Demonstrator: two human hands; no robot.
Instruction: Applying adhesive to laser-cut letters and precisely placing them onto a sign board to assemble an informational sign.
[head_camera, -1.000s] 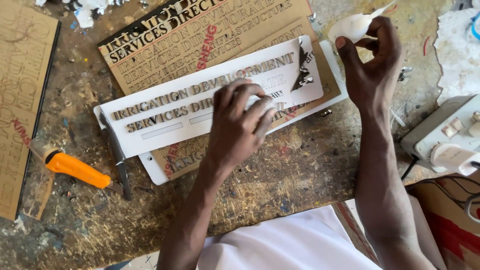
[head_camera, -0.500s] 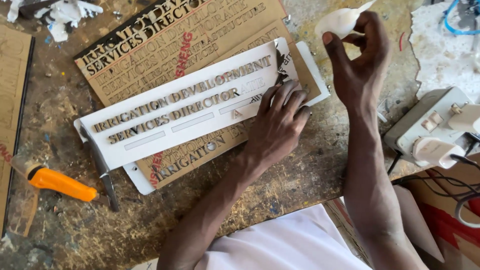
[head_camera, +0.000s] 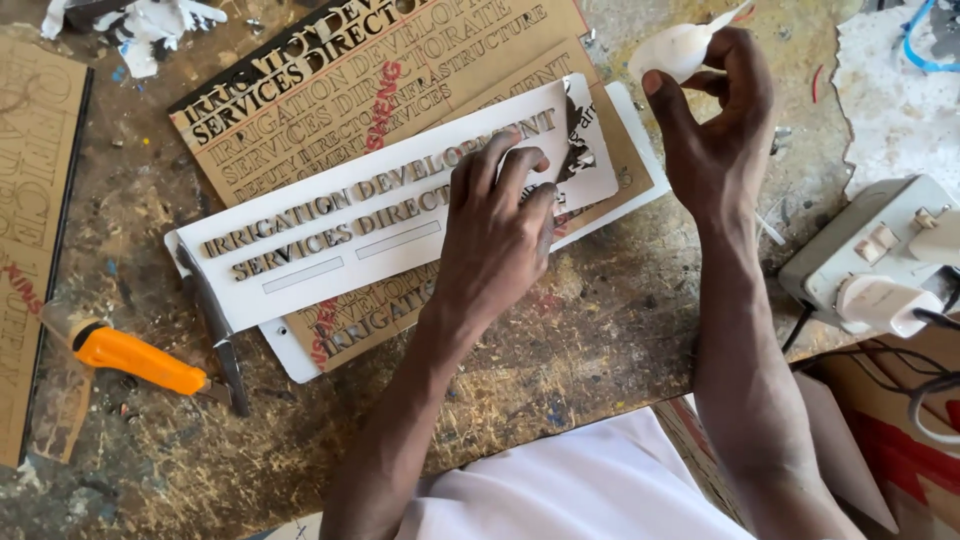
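A white sign plate (head_camera: 300, 275) lies slanted on the workbench, with two rows of small wooden letters (head_camera: 300, 210) on it. My left hand (head_camera: 495, 240) rests flat on the plate's right part, its fingertips pressing on letters at the end of the upper row. It holds nothing. My right hand (head_camera: 715, 130) hovers above the plate's right end and grips a small white squeeze bottle (head_camera: 675, 50), nozzle pointing up and to the right. A dark emblem piece (head_camera: 578, 140) sits at the plate's right end, between the two hands.
Brown laser-cut letter boards (head_camera: 400, 70) lie under the plate. An orange-handled knife (head_camera: 135, 358) and a dark blade (head_camera: 215, 330) lie at the left, next to another cut board (head_camera: 30, 200). A power strip (head_camera: 860, 260) with white plugs sits at the right edge. Paper scraps (head_camera: 150, 25) lie at the far left.
My left hand slid right along the plate to its emblem end, then came back a little onto the upper row's last letters. My right hand stayed raised with the bottle.
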